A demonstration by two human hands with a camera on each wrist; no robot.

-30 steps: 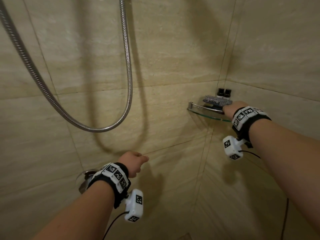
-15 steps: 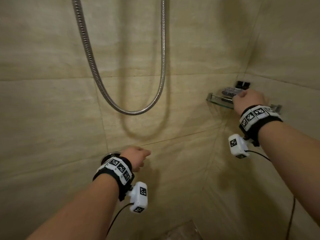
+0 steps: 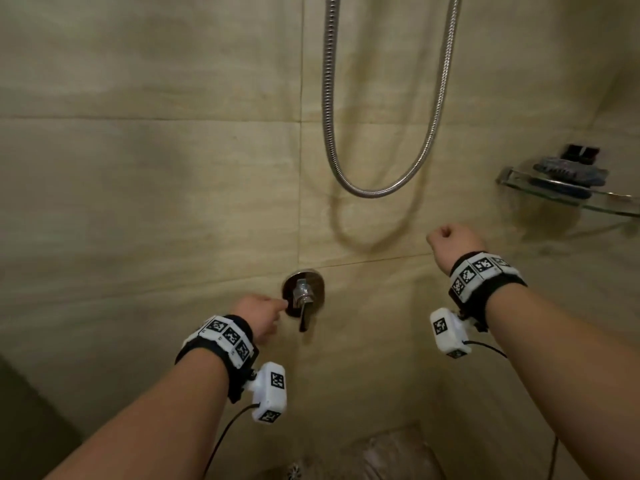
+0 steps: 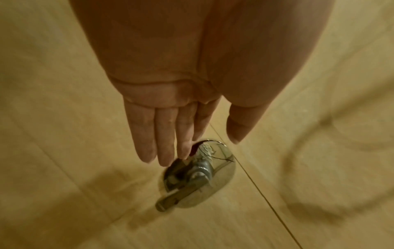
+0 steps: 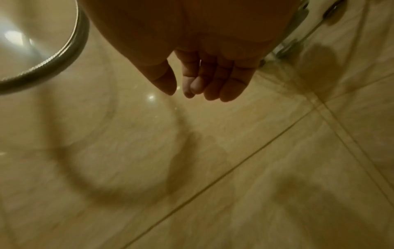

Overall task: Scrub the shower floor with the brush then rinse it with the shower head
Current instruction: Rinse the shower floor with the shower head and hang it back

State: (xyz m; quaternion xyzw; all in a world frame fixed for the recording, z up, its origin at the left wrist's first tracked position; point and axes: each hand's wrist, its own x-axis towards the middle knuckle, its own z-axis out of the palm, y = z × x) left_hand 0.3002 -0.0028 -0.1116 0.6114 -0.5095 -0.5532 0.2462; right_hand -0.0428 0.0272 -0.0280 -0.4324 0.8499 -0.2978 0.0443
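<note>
The dark-bristled scrub brush lies on the glass corner shelf at the right, and no hand touches it. The metal shower hose hangs in a loop on the wall; the shower head is out of view. My left hand reaches with straight fingers to the left edge of the chrome faucet, and their tips are at its round plate. The lever points down. My right hand hovers below the hose with loosely curled fingers and holds nothing.
Two small dark bottles stand behind the brush on the shelf. Part of the wet shower floor and a drain show at the bottom. Beige tiled walls surround me, with the corner at the right. The hose passes left of my right hand.
My right hand has left the brush on the shelf and come down to the left, empty. My left hand has uncurled and reached to the faucet. My view has turned left.
</note>
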